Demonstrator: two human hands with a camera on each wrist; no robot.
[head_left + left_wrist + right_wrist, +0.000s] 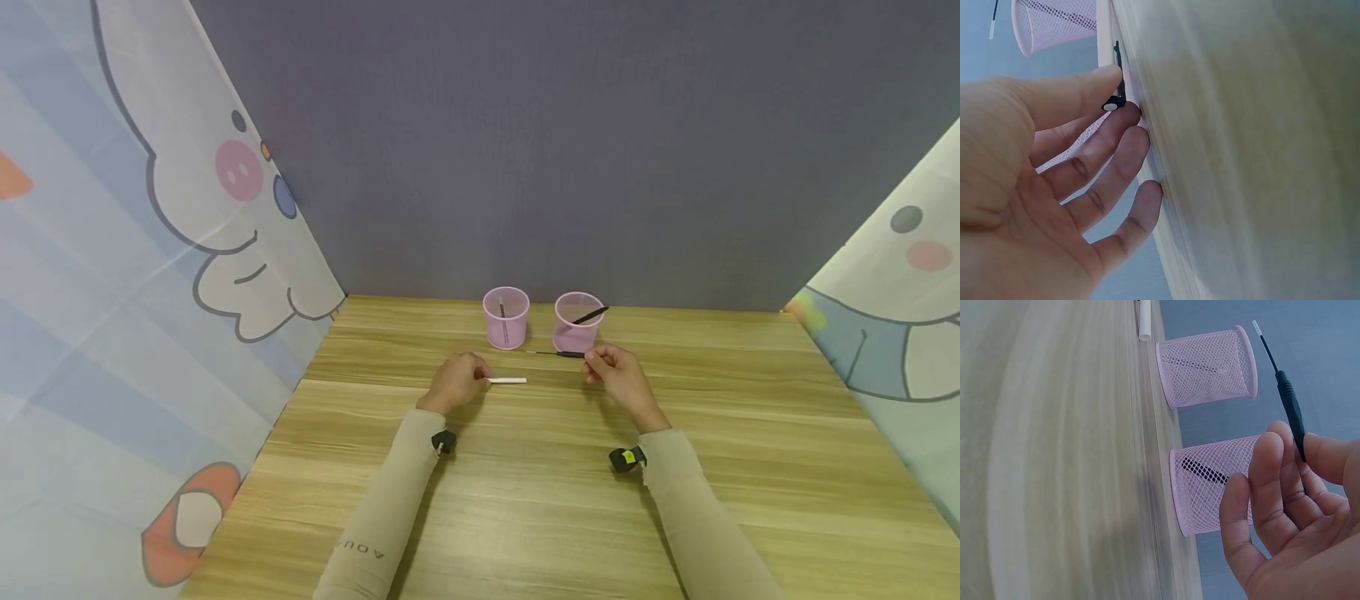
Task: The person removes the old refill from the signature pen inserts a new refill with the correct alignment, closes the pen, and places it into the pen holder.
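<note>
My left hand [456, 382] pinches one end of a white pen [510, 381] between thumb and index finger, low over the table. In the left wrist view the pen's black clip [1119, 78] shows at the thumb tip, and the other fingers curve loosely down to the wood. Raised in front of the right pink mesh cup [573, 340], my right hand [621, 382] holds a small screwdriver [1290, 403] by the end of its dark handle. Its thin shaft, with a pale sleeve on the tip, points left, toward the other pink mesh cup [495, 333].
A thin dark stick [502, 310] with a pale end leans inside the left cup. From the right cup a black pen-like stick [592, 315] pokes out over the rim. Behind the wooden table [525, 517] rises a dark grey wall [525, 150]; cartoon-printed cloths [90, 333] hang at both sides.
</note>
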